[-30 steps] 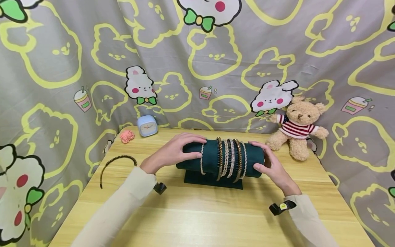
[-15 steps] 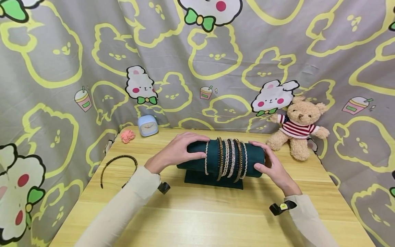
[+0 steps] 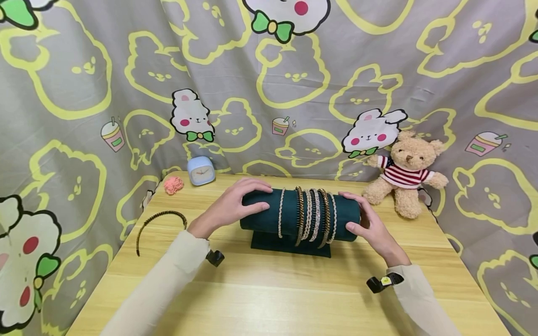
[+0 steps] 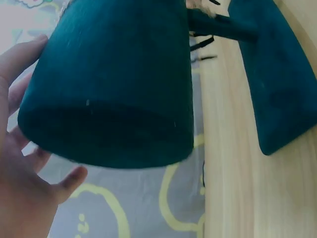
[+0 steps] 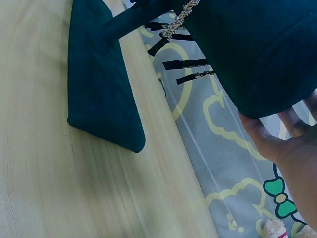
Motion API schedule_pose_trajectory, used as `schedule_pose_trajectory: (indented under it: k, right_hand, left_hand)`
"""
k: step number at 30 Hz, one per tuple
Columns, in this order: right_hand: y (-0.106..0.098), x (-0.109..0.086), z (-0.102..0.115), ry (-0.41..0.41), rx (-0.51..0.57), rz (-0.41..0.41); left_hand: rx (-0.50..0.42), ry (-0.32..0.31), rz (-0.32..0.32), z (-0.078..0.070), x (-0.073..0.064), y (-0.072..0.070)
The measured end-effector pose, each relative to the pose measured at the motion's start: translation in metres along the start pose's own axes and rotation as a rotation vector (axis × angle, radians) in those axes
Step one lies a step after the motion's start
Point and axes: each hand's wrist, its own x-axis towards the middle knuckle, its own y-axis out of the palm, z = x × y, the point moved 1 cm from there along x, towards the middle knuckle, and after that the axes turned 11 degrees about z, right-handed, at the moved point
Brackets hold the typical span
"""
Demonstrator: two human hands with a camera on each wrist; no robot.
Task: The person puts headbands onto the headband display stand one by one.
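Note:
A dark green velvet headband stand, a horizontal roll on a flat base, stands mid-table. Several headbands ring the roll: a thin braided pale headband left of centre, then a close group with a gold headband and a glittery silver headband. My left hand lies over the roll's left end, thumb in front, fingers on top, apart from the braided headband. In the left wrist view its fingers are spread beside the roll. My right hand holds the roll's right end between thumb and fingers.
A dark beaded headband lies on the wooden table at left. Behind it are a pink yarn-like bundle and a blue alarm clock. A teddy bear sits back right, against a patterned curtain.
The braided pale headband has slid a little right along the roll. My left hand first moved right with it, then drew back left off it. The right hand stayed put.

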Motion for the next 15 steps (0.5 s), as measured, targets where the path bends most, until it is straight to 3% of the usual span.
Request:
schedule_pose_trajectory:
  k: [8,15]
  right_hand:
    - [0.000,0.000,-0.001,0.004,0.012,-0.001]
    - [0.000,0.000,0.001,0.009,0.007,0.001]
  left_hand:
    - [-0.097,-0.071,-0.033,0.015,-0.021,-0.010]
    - [-0.105,-0.127,-0.086,0.030,-0.047,-0.024]
